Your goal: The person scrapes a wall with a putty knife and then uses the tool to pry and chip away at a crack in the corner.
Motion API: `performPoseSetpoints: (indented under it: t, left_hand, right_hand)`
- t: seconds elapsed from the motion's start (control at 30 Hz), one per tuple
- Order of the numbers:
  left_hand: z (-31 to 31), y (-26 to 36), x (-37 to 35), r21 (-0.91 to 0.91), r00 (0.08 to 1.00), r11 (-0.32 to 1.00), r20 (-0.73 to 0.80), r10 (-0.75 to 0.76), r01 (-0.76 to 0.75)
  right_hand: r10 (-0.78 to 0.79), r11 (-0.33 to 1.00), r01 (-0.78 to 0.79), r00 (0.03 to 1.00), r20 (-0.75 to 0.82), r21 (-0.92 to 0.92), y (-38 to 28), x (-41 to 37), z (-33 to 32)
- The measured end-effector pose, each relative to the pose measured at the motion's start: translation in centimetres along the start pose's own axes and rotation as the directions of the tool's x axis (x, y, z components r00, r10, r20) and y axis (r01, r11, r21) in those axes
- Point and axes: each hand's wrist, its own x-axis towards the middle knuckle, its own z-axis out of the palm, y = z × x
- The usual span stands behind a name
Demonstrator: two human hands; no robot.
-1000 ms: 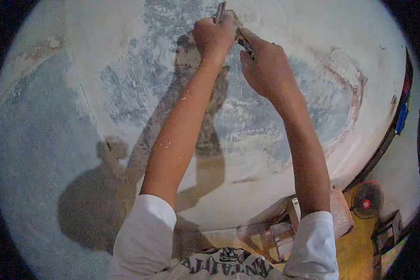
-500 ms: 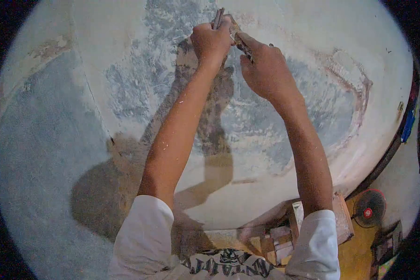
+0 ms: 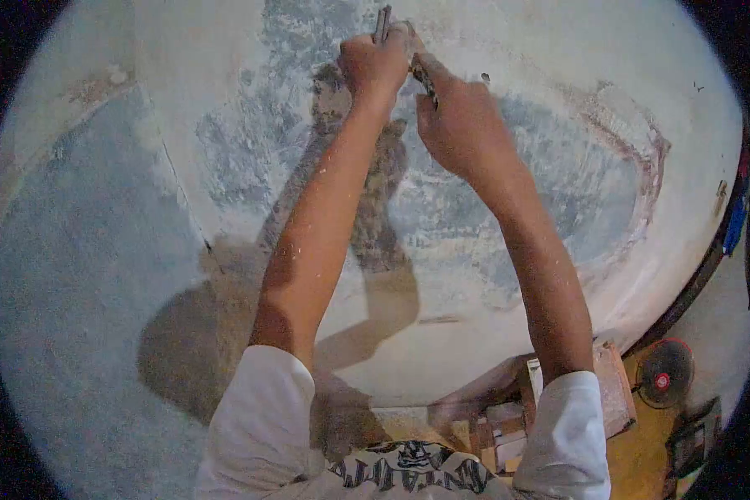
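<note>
My left hand [image 3: 373,68] is raised at the top of the view in front of the wall, its fingers wrapped round a narrow grey-brown tool handle [image 3: 382,23] that sticks up above the fist. Just right of it and a little lower, my right hand [image 3: 462,117] is closed on a putty-smeared scraper [image 3: 425,82], index finger stretched along it. The scraper's far end meets the left hand's fingers. Behind both hands is a wall [image 3: 467,196] with patchy grey and off-white plaster; the left tool's working end is hidden behind the fist.
Rough, broken plaster [image 3: 652,158] edges the patch on the right. A thin crack [image 3: 175,179] runs down the left side. Shadows of my head and arms fall on the wall. At lower right are a wooden box [image 3: 615,392], a round fan [image 3: 665,373] and a blue item [image 3: 734,225].
Both hands have shifted slightly left, the right one more, drawing closer to the left. The camera view has moved a little. Both tools stay in hand.
</note>
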Motion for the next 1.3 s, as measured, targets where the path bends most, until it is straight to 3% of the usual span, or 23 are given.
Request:
performPoseSetpoints:
  t: [0.1, 0.17, 0.23, 0.37, 0.53, 0.67, 0.83, 0.87, 0.97, 1.07, 1.17, 1.3]
  left_hand:
    - [-0.2, 0.1, 0.1, 0.036, 0.999, 0.999, 0.013, 0.029, -0.03]
    - [-0.2, 0.6, 1.2, 0.065, 0.998, 0.997, -0.058, 0.032, -0.028]
    - [0.4, 0.0, 3.2, 0.107, 0.992, 0.994, -0.117, 0.046, -0.034]
    - [0.0, -1.7, 3.1, 0.121, 0.993, 0.988, -0.06, 0.1, -0.093]
    - [0.4, -1.4, 5.3, -0.058, 0.999, 0.997, -0.014, 0.043, -0.044]
    - [-0.2, -2.4, 3.5, 0.06, 0.995, 0.994, -0.014, 0.097, -0.096]
    - [-1.5, 2.1, 3.9, 0.07, 0.996, 0.995, 0.044, 0.072, -0.075]
    - [-2.0, 2.1, 3.7, 0.11, 0.99, 0.991, 0.121, 0.067, -0.081]
    - [-1.1, -1.6, 3.7, 0.09, 0.98, 0.985, 0.145, 0.134, -0.148]
    - [-1.4, -0.2, 2.2, -0.133, 0.981, 0.991, 0.193, 0.006, 0.02]
    - [-1.2, -0.3, 2.5, 0.066, 0.992, 0.995, 0.106, 0.073, -0.08]
    - [-1.7, 0.3, 1.4, 0.107, 0.988, 0.986, 0.108, 0.113, -0.125]
  right_hand:
    - [-0.031, 0.999, 0.031, 0.999, -0.005, 0.012, 0.4, 0.7, -0.4]
    - [-0.081, 0.997, 0.081, 0.995, -0.057, -0.004, 1.4, 2.1, 0.4]
    - [0.016, 1.0, -0.015, 0.999, -0.035, 0.028, -1.0, 1.7, 0.3]
    - [0.077, 0.996, -0.079, 0.996, 0.053, 0.036, -1.5, 0.9, 0.1]
    - [0.039, 0.999, -0.037, 0.998, -0.057, 0.04, -2.7, 1.6, 1.3]
    - [0.093, 0.994, -0.094, 0.995, 0.03, 0.049, -2.6, 0.7, 1.3]
    - [0.145, 0.985, -0.139, 0.988, -0.053, 0.099, -3.9, 1.8, 1.8]
    - [0.169, 0.982, -0.164, 0.984, -0.053, 0.096, -4.4, 1.7, 1.7]
    - [0.101, 0.994, -0.097, 0.993, -0.067, 0.06, -4.2, -0.1, 1.4]
    - [-0.004, 1.0, 0.009, 0.989, -0.146, 0.03, -2.8, 0.5, 1.7]
    - [0.092, 0.996, -0.092, 0.988, -0.123, 0.007, -3.7, 0.0, 1.9]
    - [0.107, 0.994, -0.11, 0.99, -0.087, -0.027, -3.4, 0.1, 2.3]
